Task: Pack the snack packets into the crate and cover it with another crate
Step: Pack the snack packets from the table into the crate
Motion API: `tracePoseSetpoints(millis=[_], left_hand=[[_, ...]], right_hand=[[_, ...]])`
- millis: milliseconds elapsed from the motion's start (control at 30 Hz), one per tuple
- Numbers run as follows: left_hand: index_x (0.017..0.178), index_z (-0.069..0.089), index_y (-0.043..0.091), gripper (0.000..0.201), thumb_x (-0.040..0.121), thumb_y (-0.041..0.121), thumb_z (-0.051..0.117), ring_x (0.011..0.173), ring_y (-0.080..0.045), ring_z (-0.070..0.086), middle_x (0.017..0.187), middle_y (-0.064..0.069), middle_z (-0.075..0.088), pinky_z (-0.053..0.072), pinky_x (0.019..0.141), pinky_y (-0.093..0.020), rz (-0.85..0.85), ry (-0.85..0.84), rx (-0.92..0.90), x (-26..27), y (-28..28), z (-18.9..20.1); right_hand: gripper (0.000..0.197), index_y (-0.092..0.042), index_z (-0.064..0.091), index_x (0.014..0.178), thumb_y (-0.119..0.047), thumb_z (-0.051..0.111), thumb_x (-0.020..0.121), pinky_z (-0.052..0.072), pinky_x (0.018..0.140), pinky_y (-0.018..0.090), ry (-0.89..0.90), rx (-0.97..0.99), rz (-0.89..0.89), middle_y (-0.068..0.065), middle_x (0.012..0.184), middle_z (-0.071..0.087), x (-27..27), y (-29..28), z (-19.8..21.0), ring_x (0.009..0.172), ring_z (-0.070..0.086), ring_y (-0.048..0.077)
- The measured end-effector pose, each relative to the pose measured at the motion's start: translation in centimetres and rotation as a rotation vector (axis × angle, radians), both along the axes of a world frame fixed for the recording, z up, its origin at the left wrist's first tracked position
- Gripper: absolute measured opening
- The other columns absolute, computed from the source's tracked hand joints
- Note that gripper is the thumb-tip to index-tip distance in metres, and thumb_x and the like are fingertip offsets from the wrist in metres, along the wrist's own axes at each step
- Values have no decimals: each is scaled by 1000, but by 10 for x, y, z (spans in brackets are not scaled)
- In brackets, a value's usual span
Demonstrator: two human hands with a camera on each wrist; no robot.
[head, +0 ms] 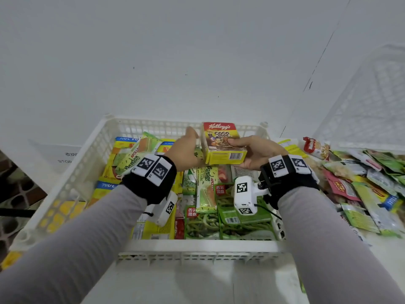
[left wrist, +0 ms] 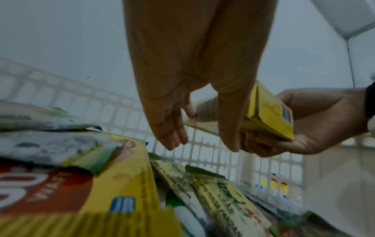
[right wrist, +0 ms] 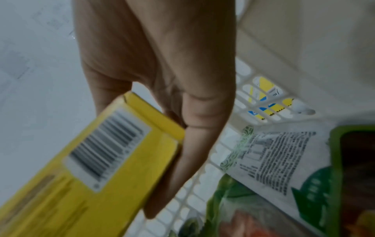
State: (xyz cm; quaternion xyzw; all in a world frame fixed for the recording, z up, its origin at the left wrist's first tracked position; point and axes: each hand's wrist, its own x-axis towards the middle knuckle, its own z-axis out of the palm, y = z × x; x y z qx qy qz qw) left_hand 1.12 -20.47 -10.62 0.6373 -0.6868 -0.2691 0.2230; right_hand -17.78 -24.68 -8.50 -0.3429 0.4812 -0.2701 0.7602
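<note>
A yellow and red Coco Pops cereal box (head: pixel 221 143) is held above the far half of the white lattice crate (head: pixel 197 246), which holds several snack packets (head: pixel 208 191). My right hand (head: pixel 254 154) grips the box's right end, thumb on its front and fingers beneath. The right wrist view shows the box's barcode end (right wrist: pixel 101 160) against those fingers (right wrist: pixel 192 144). My left hand (head: pixel 187 147) is at the box's left side with relaxed, straight fingers. In the left wrist view its thumb (left wrist: pixel 229 128) lies against the box (left wrist: pixel 267 115), with nothing between thumb and fingers.
A heap of loose snack packets (head: pixel 361 183) lies on the white table to the right of the crate. A second white lattice crate (head: pixel 370 95) stands behind that heap at the far right. A plain white wall rises behind the crate.
</note>
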Motion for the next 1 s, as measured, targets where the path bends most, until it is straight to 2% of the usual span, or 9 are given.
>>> tracePoseSetpoints(millis=[167,300,367,433,500,600,733,833,1000], left_hand=[[124,31,5,74,72,25,80,94,-25,55,107,-12,56,44,65,-28,-108,-236,94,-11,-3,-10],[132,37,5,80,70,30,81,118,-29,46,128,-14,48,42,94,-35,-210,-501,117,-15,-7,-18],[126,47,6,66,72,28,79,114,-29,50,124,-13,53,44,91,-33,-216,-546,107,-16,-8,-19],[115,54,6,43,79,20,73,105,-29,57,116,-12,60,44,79,-30,-182,-485,74,-15,-8,-19],[107,57,6,23,85,9,62,102,-30,58,115,-15,61,42,73,-29,-99,-390,41,-8,-10,-17],[107,58,8,22,85,1,57,105,-27,55,123,-12,54,43,75,-28,89,-175,18,13,-14,-8],[94,55,12,10,88,3,57,77,-27,62,118,-16,57,54,68,-35,258,122,-81,37,-14,8],[103,51,10,11,92,9,52,95,-34,60,117,-14,55,53,81,-42,277,167,-131,38,-13,15],[96,42,14,7,95,8,46,87,-37,62,99,-8,48,50,67,-38,261,201,-243,33,-8,20]], right_hand=[[11,-2,60,98,-1,57,87,57,78,39,59,8,-14,16,95,69,-1,0,-2,83,69,29],[10,-7,52,86,-2,58,79,49,93,43,230,-47,-18,15,92,61,-4,-2,-4,85,62,31],[10,-9,53,83,-6,61,78,49,93,45,278,-80,-31,13,91,60,-5,-2,-4,85,61,31],[13,-14,57,81,-20,69,80,51,73,33,378,-130,3,8,87,61,-4,-2,-4,74,59,24],[18,-18,59,82,-32,70,82,37,58,25,482,-178,87,5,93,59,-3,0,-2,71,52,16],[15,-13,60,88,-26,68,84,41,58,24,515,-194,184,8,100,61,-6,2,0,78,53,18],[13,-7,59,96,-12,65,86,51,65,33,581,-216,369,12,90,67,-1,16,-2,93,58,30],[25,-8,58,111,-5,63,87,59,60,32,652,-219,638,10,91,71,10,29,-4,82,67,27],[35,-7,54,116,-1,65,84,59,59,29,809,-230,806,5,86,73,37,42,-9,70,71,20]])
